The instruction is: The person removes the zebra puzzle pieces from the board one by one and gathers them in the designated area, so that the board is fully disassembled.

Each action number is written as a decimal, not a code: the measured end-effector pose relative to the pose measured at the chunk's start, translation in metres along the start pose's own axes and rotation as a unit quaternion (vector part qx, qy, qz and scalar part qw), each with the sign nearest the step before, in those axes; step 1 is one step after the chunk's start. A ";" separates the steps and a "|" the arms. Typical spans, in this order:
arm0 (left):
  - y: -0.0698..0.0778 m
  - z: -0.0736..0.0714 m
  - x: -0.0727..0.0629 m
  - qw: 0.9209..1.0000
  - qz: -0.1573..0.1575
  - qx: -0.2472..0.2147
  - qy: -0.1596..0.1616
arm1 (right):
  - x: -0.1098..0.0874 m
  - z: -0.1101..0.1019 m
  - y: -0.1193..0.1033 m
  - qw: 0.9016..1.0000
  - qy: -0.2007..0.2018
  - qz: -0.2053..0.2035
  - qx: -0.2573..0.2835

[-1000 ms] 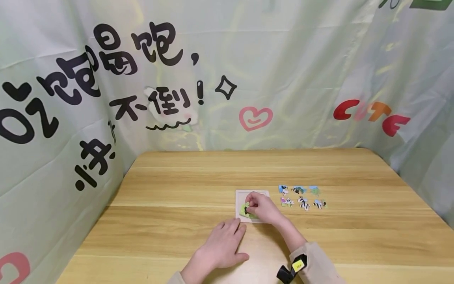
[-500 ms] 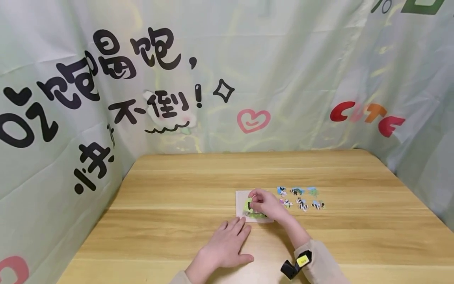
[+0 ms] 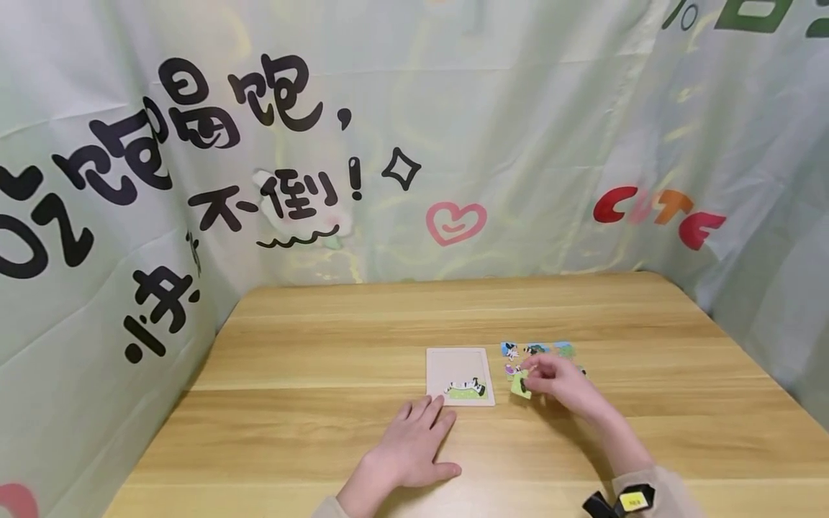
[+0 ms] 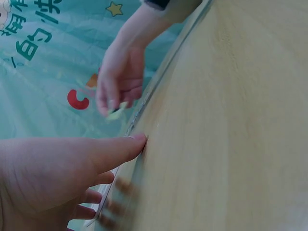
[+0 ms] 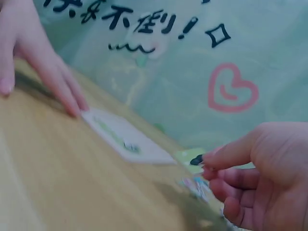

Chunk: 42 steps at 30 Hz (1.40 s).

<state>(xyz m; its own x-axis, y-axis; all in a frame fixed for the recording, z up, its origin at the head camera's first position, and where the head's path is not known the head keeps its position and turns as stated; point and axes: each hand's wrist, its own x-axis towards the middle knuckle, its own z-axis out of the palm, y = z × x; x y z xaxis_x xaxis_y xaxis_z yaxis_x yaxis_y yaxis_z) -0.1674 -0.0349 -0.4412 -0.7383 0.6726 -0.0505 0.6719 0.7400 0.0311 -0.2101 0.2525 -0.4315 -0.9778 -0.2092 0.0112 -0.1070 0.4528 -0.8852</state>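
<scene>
My right hand (image 3: 562, 383) pinches a green puzzle piece (image 3: 521, 385) with a black patch between thumb and fingers. It holds the piece above the table, right of the puzzle tray (image 3: 453, 363) and close to the loose pieces. In the right wrist view the pinched puzzle piece (image 5: 190, 159) shows at the fingertips. One fitted puzzle piece (image 3: 466, 389), green with a black-and-white animal, lies in the tray's lower right part. My left hand (image 3: 414, 446) lies flat with fingers spread, its fingertips at the tray's lower left corner.
Several loose puzzle pieces (image 3: 536, 350) lie in two rows right of the tray, the lower row partly hidden by the right hand. The wooden table (image 3: 311, 345) reaches back to a printed cloth (image 3: 531, 144) hanging behind and at both sides.
My right hand has lifted the green piece out of the tray and carried it right, toward the loose pieces. The left hand stays at the tray's corner.
</scene>
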 end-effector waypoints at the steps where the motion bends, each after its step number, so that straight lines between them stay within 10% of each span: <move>1: 0.000 0.000 0.000 1.000 0.000 0.000 0.001 | -0.002 -0.001 0.003 1.000 -0.007 0.003 -0.011; 16: 0.001 -0.001 -0.004 1.000 -0.002 0.006 -0.001 | -0.005 0.016 0.012 0.982 0.040 -0.023 -0.182; 42: 0.000 -0.001 -0.004 1.000 0.008 0.003 0.006 | 0.002 0.021 -0.017 0.988 0.017 -0.031 -0.149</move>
<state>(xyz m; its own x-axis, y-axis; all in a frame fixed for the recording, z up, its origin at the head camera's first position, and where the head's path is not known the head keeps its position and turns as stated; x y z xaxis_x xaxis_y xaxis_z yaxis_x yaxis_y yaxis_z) -0.1642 -0.0372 -0.4396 -0.7285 0.6840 -0.0383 0.6835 0.7294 0.0260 -0.2070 0.2264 -0.4264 -0.9725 -0.2181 0.0818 -0.2109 0.6756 -0.7065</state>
